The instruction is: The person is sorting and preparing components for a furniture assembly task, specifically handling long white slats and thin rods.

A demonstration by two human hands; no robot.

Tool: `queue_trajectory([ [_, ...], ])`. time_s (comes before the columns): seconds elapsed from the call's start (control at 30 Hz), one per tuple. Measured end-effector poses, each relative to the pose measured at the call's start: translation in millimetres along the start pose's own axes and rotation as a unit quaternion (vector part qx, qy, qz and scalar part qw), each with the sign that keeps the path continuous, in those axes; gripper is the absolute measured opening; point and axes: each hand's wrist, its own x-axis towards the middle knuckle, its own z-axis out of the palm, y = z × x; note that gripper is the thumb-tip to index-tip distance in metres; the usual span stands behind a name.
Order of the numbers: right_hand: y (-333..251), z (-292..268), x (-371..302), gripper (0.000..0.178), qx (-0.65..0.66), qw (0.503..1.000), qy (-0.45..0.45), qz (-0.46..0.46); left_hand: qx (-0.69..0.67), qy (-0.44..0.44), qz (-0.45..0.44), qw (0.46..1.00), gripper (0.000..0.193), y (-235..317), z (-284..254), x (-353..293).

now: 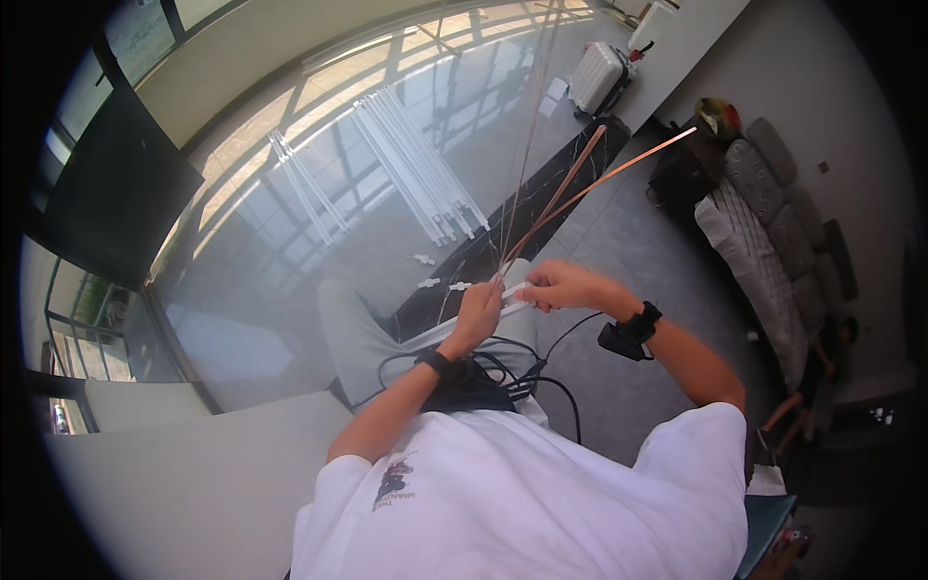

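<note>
My left hand (476,317) is closed around a narrow white rail (435,333) lying across my lap. Long copper-coloured strips (633,164) and several thin, pale wires (527,126) fan upward and away from the same grip. Close on its right, my right hand (568,287) pinches at the rail's end, with thumb and forefinger together. What sits between those fingertips is too small to make out. Just beyond the left hand lie small white connector pieces (428,283) on the dark marbled slab.
Bundled white rails (416,164) and a few separate rails (307,184) lie on the glossy floor ahead. A long black marbled slab (551,184) runs toward a white suitcase (599,79). Black cables (570,391) loop over my lap. A grey sofa (773,222) stands right.
</note>
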Motion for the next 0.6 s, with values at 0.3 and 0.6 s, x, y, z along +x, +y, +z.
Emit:
queue_trajectory([
  [0.3,20,28,-15,0.025,-0.122,0.978,0.145,-0.089,-0.043,-0.055,0.029,0.997,0.060,-9,0,0],
  [0.6,-2,26,-27,0.021,-0.218,0.936,0.178,-0.209,-0.032,-0.076,0.012,0.997,0.061,1,-8,-1],
])
